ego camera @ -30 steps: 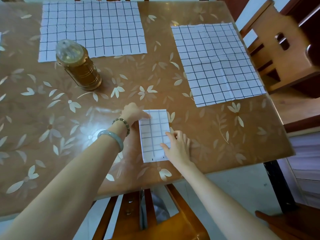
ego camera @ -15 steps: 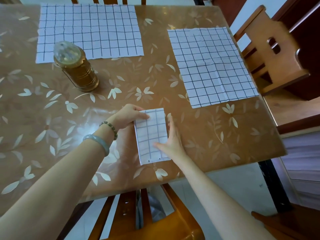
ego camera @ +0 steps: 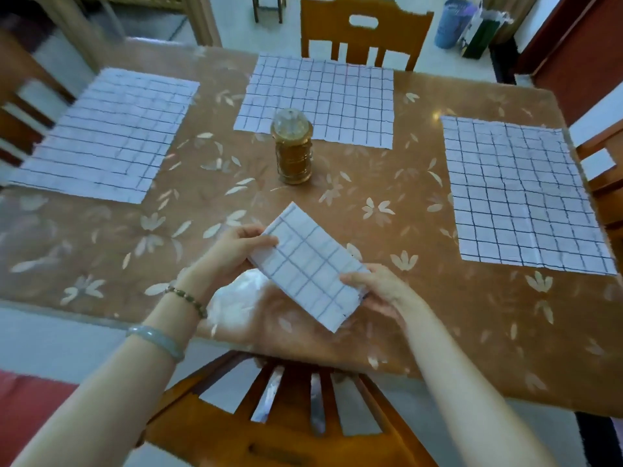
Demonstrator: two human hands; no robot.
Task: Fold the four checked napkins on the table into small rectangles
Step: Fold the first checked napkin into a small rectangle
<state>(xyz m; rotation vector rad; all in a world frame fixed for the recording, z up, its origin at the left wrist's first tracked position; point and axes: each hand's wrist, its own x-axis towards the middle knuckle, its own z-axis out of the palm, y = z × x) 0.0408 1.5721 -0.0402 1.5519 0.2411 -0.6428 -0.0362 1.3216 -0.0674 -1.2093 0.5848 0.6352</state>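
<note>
the left hand [ego camera: 236, 246] and the right hand [ego camera: 377, 286] each pinch one end of the folded napkin [ego camera: 308, 264], held tilted just above the desk [ego camera: 438, 318]; three unfolded napkins [ego camera: 317, 99] lie flat on it.

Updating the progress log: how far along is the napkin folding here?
Done: one white checked cloth napkin looks folded into a small rectangle. In hand: the left hand and right hand grip its opposite ends, above the brown floral table. Left: three napkins lie flat, unfolded: left napkin, far napkin, right napkin. Roughly a quarter through.
</note>
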